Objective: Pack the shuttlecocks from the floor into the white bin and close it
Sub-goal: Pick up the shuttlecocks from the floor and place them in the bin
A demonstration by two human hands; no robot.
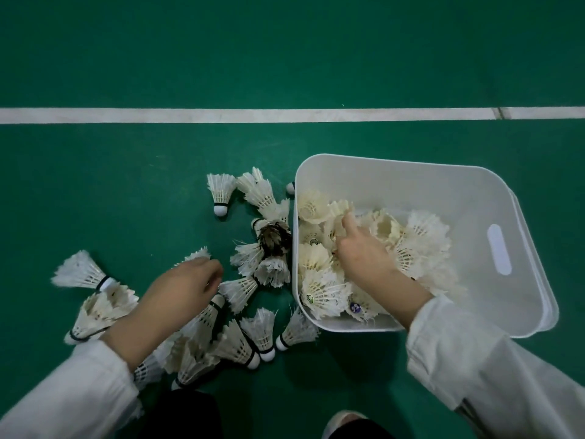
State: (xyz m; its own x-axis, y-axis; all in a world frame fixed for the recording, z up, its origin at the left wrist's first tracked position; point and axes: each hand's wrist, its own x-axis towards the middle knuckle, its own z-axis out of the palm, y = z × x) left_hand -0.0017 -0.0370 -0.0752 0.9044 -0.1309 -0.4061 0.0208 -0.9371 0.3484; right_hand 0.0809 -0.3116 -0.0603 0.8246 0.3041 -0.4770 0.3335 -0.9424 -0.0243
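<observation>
Plastic white bin [474, 198], rounded corners; feathered shuttlecocks [259, 327] strewn, floor [126, 185].

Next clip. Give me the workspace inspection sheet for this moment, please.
Surface: green court floor with a white line across it.
Job's things: white bin open, partly filled; many shuttlecocks on the floor left of it; no lid on it.
Clutter: one dark-feathered shuttlecock in the floor pile.
Hands: left hand over the floor pile, fingers curled, grip unclear; right hand inside the bin among shuttlecocks.
Cables: nothing seen.
Surroundings: a shoe at the bottom edge.
</observation>
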